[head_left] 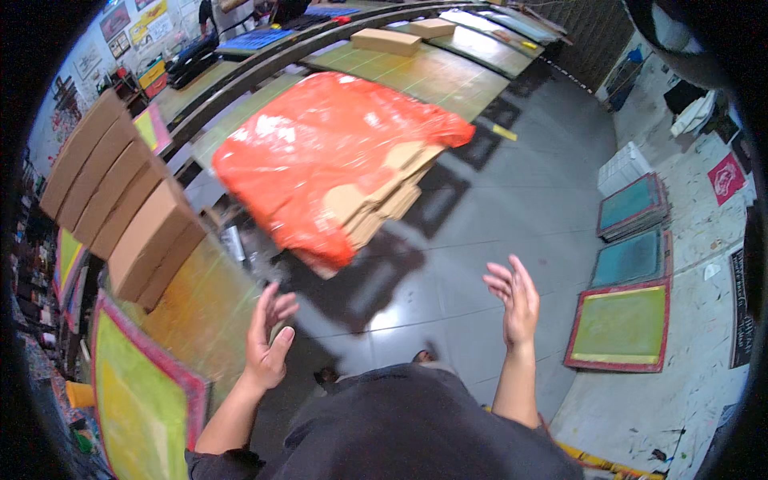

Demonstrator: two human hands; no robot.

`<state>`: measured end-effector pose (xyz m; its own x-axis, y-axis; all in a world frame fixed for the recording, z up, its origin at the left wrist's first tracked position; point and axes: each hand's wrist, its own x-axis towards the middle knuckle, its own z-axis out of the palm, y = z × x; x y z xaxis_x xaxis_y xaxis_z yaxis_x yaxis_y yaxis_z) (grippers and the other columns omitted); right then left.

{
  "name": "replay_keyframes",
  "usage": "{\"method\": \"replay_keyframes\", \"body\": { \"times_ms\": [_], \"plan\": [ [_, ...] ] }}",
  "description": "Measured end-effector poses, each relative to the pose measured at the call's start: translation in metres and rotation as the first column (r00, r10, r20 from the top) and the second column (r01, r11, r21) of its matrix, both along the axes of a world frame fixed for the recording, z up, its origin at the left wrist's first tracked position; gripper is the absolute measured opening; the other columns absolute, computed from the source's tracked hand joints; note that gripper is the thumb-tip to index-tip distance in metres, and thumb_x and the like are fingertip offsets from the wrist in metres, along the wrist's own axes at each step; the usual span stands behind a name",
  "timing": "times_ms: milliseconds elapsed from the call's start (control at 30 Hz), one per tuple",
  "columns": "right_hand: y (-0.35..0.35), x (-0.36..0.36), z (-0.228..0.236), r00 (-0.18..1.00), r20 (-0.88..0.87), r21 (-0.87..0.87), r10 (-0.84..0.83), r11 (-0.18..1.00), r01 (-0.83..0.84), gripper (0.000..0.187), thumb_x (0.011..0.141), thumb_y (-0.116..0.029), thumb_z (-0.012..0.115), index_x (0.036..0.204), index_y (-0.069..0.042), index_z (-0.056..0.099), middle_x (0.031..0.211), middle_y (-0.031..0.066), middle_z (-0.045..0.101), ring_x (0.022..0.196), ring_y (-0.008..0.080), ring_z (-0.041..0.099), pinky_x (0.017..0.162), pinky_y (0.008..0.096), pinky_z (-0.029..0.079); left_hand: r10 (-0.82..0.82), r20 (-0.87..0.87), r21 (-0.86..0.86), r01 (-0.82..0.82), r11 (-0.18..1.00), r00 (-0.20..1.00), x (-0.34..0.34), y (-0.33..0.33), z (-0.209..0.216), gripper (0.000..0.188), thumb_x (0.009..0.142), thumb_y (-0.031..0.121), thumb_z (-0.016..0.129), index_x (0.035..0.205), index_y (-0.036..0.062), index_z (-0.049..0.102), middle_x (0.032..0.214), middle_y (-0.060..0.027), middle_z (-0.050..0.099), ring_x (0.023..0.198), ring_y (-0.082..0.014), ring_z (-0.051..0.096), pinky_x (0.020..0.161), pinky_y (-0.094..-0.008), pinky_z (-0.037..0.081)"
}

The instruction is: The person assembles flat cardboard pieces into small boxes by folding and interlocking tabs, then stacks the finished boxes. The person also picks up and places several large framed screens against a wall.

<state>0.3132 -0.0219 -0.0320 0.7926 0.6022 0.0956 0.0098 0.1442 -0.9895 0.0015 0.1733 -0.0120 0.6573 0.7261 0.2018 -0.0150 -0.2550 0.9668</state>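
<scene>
My left hand (270,340) is raised in the air with its fingers apart, nothing in it. Level with it on the other side, my right hand (516,300) is also empty, fingers extended upward. Ahead of both hands lies a stack of flat brown cardboard (376,210), partly covered by a shiny orange plastic sheet (320,144). Neither hand touches the stack. Left of my left hand, several brown cardboard boxes (152,240) stand piled on a greenish-brown table board (204,308).
A yellow-green framed screen (148,392) leans at the lower left. More framed screens (620,324) stand along the right wall, by a white crate (624,168). Two flat cardboard boxes (386,42) rest on the far table boards (448,68). A person (234,16) stands at the back.
</scene>
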Motion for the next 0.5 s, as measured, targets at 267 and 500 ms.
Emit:
{"method": "replay_keyframes", "body": {
  "times_ms": [267,500],
  "plan": [
    [-0.103,0.128,-0.010,0.934,-0.113,-0.145,-0.339,0.935,0.322,0.046,0.090,-0.028,0.041,0.125,0.002,0.037,0.102,0.0153,0.058,0.087,0.0200,0.058,0.076,0.0305,0.043,0.016,0.025,-0.220,-0.010,0.975,1.000,0.196,-0.048,-0.046,0.040,0.087,0.013,0.046,0.123,-0.0016,0.037,0.109,-0.0146,0.053,0.098,-0.0203,0.053,0.087,-0.0310,0.039],
    [-0.011,0.252,-0.016,0.992,-0.068,-0.052,-0.105,0.994,0.101,0.045,0.090,-0.028,0.045,0.123,0.002,0.040,0.103,0.0154,0.059,0.087,0.0193,0.058,0.079,0.0315,0.044,-0.117,0.177,-0.264,0.161,0.951,0.977,0.355,-0.029,-0.053,0.038,0.083,0.012,0.054,0.117,-0.0025,0.045,0.105,-0.0141,0.057,0.098,-0.0185,0.054,0.086,-0.0308,0.041]
  ]
}}
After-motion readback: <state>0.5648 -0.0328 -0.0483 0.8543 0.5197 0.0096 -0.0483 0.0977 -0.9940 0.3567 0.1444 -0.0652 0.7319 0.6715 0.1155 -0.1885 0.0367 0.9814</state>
